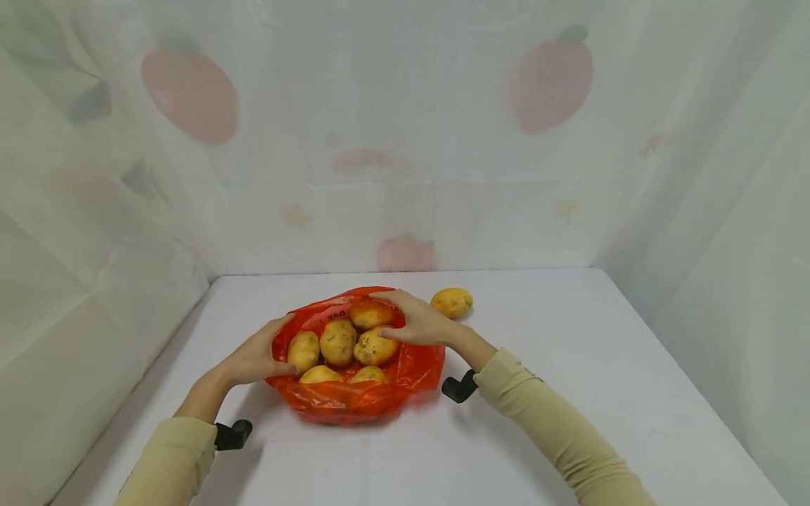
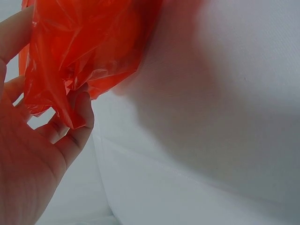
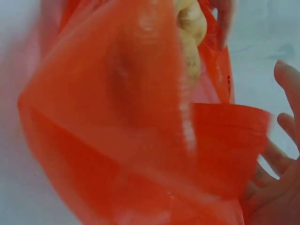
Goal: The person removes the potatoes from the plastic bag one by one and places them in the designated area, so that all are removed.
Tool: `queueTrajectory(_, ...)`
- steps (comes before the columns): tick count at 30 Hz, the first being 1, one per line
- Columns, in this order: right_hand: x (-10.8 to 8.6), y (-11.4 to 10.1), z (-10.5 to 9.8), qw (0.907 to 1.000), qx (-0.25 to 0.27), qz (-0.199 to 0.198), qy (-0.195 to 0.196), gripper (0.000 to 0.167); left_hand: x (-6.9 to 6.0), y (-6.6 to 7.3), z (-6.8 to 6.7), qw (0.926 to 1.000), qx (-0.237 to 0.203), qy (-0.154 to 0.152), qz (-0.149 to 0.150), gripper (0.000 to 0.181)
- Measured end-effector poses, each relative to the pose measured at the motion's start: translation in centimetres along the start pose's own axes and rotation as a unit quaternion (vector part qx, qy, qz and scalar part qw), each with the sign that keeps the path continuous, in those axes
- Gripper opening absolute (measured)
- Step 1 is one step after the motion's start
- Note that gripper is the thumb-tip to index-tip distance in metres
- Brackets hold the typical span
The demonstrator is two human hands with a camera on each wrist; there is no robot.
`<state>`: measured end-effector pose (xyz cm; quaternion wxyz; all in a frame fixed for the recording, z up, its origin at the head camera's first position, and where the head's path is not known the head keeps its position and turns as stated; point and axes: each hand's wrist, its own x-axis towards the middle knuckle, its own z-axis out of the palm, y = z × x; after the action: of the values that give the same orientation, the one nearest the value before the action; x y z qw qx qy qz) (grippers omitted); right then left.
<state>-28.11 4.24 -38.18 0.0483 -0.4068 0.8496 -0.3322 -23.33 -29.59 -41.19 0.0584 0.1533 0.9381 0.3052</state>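
Note:
A red plastic bag (image 1: 344, 406) lies wide open on the table with several potatoes (image 1: 338, 343) inside. At its left rim, my left hand (image 1: 253, 356) grips the plastic, the thumb beside the leftmost potato (image 1: 304, 353). The left wrist view shows bag folds (image 2: 70, 56) between the thumb and the bent fingers. My right hand (image 1: 420, 320) reaches over the right rim, thumb close to a spotted potato (image 1: 375, 347). Its fingers look spread and loose in the right wrist view, beside the bag's edge (image 3: 229, 140). Whether the right fingertips touch the bag or a potato is hard to tell.
One loose potato (image 1: 452, 302) lies on the white table (image 1: 569, 365), behind the right wrist. Pale sheeting with faded fruit prints (image 1: 405, 211) hangs behind the table and along both sides. Black camera mounts (image 1: 459, 386) stick out from both wrists.

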Motion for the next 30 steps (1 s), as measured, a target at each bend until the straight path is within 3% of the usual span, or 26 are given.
queueTrajectory(30, 0.3, 2.2, 2.8, 0.9971, -0.04, 0.04, -0.051, 0.061, 0.0, 0.1, 0.1, 1.0, 0.005, 0.004, 0.004, 0.102)
